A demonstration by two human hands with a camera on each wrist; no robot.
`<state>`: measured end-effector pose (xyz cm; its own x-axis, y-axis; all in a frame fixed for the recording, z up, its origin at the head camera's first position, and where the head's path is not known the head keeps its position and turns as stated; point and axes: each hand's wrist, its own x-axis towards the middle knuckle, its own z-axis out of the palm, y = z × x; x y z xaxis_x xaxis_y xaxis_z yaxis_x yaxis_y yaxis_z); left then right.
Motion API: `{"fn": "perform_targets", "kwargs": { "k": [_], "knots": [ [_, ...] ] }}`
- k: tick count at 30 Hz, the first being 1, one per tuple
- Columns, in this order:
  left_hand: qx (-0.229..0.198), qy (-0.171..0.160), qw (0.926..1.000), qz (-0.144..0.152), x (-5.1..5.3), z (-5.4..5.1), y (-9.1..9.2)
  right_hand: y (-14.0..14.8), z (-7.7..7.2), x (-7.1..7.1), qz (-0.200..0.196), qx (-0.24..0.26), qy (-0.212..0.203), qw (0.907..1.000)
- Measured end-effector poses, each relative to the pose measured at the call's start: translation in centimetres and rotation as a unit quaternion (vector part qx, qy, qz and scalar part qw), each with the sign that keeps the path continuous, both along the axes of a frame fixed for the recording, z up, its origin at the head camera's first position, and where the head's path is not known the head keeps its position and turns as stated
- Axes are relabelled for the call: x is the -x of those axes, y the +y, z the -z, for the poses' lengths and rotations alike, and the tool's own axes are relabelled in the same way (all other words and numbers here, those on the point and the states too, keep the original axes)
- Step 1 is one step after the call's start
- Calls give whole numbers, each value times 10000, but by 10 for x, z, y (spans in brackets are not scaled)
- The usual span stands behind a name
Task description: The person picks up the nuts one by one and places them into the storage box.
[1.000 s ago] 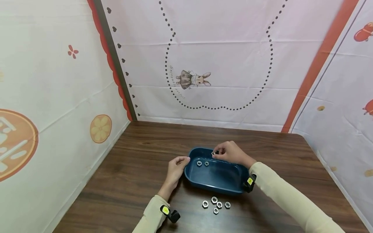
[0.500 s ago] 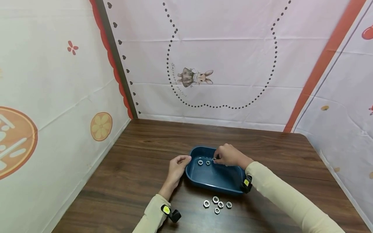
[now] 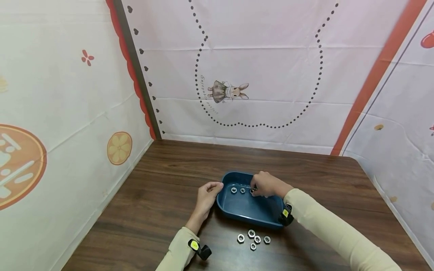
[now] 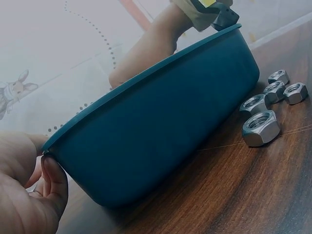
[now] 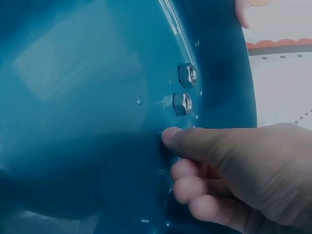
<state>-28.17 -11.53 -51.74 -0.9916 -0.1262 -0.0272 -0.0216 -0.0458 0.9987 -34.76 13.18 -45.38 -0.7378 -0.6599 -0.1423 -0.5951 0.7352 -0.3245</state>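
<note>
A blue plastic tray [image 3: 249, 210] lies on the wooden table. My left hand [image 3: 205, 197] pinches its left rim between thumb and fingers, as the left wrist view confirms. Inside the tray, two steel hex nuts [image 5: 187, 75] sit in a row near the far wall. My right hand [image 3: 269, 184] reaches over the tray and pinches another hex nut [image 3: 252, 191] low, beside that row. The right wrist view hides this nut behind the thumb [image 5: 190, 141]. I cannot tell whether it touches the tray floor.
Several loose hex nuts [image 3: 240, 238] lie in a cluster on the brown table [image 3: 176, 180], just in front of the tray. Printed cloth walls [image 3: 264, 75] enclose the table at the back and on both sides.
My right hand has lowered into the tray with its nut, coming to the right end of the row of two. The left hand keeps its hold on the rim.
</note>
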Motion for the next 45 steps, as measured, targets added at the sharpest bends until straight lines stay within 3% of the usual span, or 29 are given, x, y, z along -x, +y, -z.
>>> {"fn": "perform_targets", "kwargs": {
  "k": [5,11,16,21,30,32,33,37,40,45],
  "knots": [
    [27,25,10000,-6,0,2,1,4,-4,-2,-24,120,44,9999],
    [63,54,10000,-36,1,2,-1,11,-23,-14,-42,904,699,9934],
    [72,71,9999,26,1,2,-1,17,-40,-45,376,1739,1271,9758],
    [46,35,10000,36,0,1,-1,20,-44,-87,744,2344,1366,9596],
    [19,71,10000,44,2,1,0,34,-19,-155,833,2675,673,9576],
    [63,35,10000,61,-1,-7,-1,38,-10,-164,802,2762,559,9561],
    [57,31,10000,73,-3,-13,-1,39,-5,-167,779,2776,527,9561],
    [58,0,10000,53,-2,-15,-2,43,13,-176,850,2697,387,9584],
    [19,10,10000,13,3,-2,-4,45,25,-179,1061,2524,308,9613],
    [42,-6,10000,56,0,-1,-2,45,39,-180,1543,2067,261,9658]
  ]
}}
